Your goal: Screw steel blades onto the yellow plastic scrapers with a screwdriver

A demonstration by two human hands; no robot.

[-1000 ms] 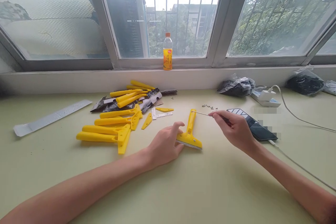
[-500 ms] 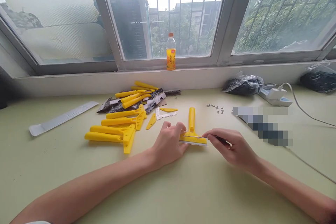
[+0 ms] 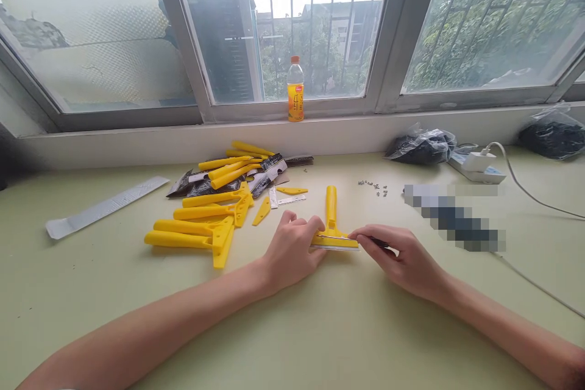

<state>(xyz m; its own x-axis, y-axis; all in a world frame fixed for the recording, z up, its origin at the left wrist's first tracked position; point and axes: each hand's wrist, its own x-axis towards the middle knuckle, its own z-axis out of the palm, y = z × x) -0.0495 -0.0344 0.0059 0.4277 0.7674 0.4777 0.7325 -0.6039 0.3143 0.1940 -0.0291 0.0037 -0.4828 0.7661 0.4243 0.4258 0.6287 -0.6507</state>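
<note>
In the head view, a yellow scraper lies on the table with its handle pointing away from me and a metal blade along its near edge. My left hand is closed on the left end of its head. My right hand pinches a thin screwdriver with a dark handle. The metal shaft lies almost level across the scraper's head, its tip close to my left fingers. Whether the tip touches a screw is too small to tell. Several small screws lie beyond my right hand.
Several yellow scraper handles and dark packets are piled left of centre, near loose yellow plates and metal blades. A white strip lies farther left. A bottle stands on the sill. Bags and a power strip sit back right.
The whole view has shifted slightly. The screwdriver's shaft has moved a little left over the scraper's head with my right hand. My left hand keeps its hold.
</note>
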